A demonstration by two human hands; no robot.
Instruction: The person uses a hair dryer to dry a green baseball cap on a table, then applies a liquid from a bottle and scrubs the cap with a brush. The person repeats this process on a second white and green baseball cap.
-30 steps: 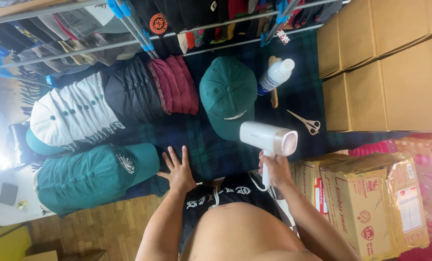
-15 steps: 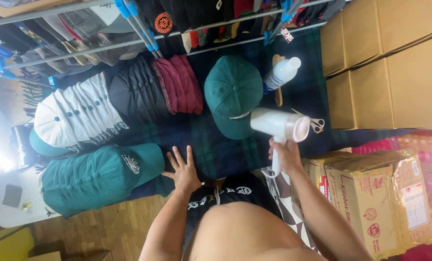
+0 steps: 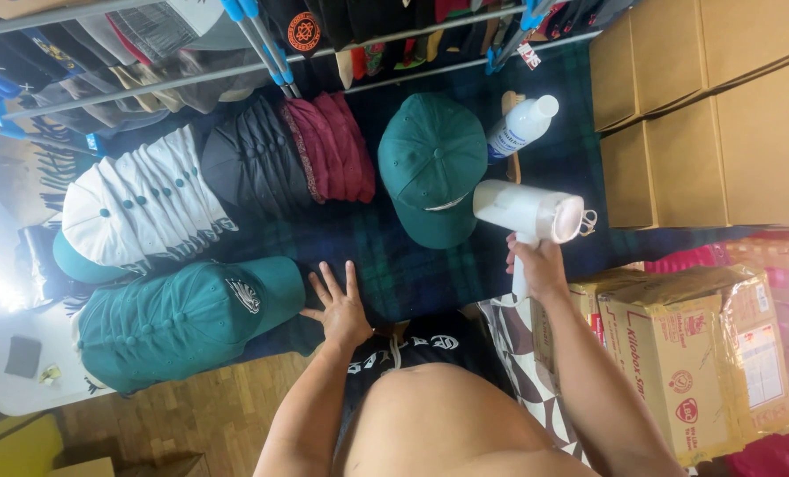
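Far left edge of the dark plaid cloth: stack of white caps, nested, beside a stack of black caps and a stack of maroon caps toward the back edge. Near-left corner: stack of green caps, brims pointing toward the centre. Just right of that stack: left hand, palm down, flat on the cloth, fingers spread wide, holding nothing. Centre of the cloth: single green cap, crown up, brim toward the near edge. Right of the cap, touching nothing visible below: white handheld steamer, head over the cap's right side, nozzle end pointing right. Below the head: right hand, fingers wrapped tight around the steamer's handle. Back-right area of the cloth: white spray bottle, lying tilted. Beyond the right edge: stacked cardboard boxes.
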